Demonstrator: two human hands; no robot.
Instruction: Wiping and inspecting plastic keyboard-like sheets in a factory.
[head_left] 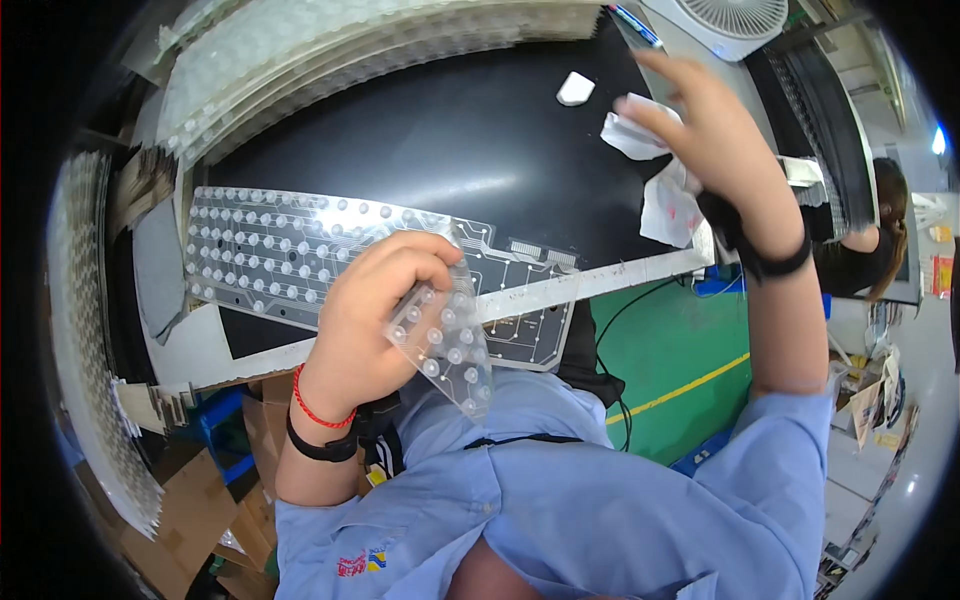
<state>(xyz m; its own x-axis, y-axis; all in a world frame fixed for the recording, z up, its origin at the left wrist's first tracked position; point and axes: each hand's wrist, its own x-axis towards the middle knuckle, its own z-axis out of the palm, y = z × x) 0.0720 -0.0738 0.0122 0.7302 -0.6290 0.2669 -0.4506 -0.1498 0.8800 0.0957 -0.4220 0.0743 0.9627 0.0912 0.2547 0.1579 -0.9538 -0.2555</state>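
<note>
A clear keyboard membrane sheet (270,245) with rows of translucent domes and printed circuit lines lies on the black tabletop near its front edge. My left hand (375,300) is closed on it, its fingers curled around a folded-up flap of the domed layer. Beneath that flap, the bare circuit layer (520,345) hangs over the table edge. At the right, my right hand (715,135) is raised with its fingers apart, slightly blurred. Just beside its fingertips is a crumpled white paper (630,135); a second piece of white paper (668,212) with reddish marks lies below it.
Long stacks of similar clear sheets (330,65) stand along the back and left. A small white piece (575,89), a blue marker (636,25) and a white fan (735,20) are at the far right. Cardboard boxes (185,515) sit lower left. Another person (880,230) is at right.
</note>
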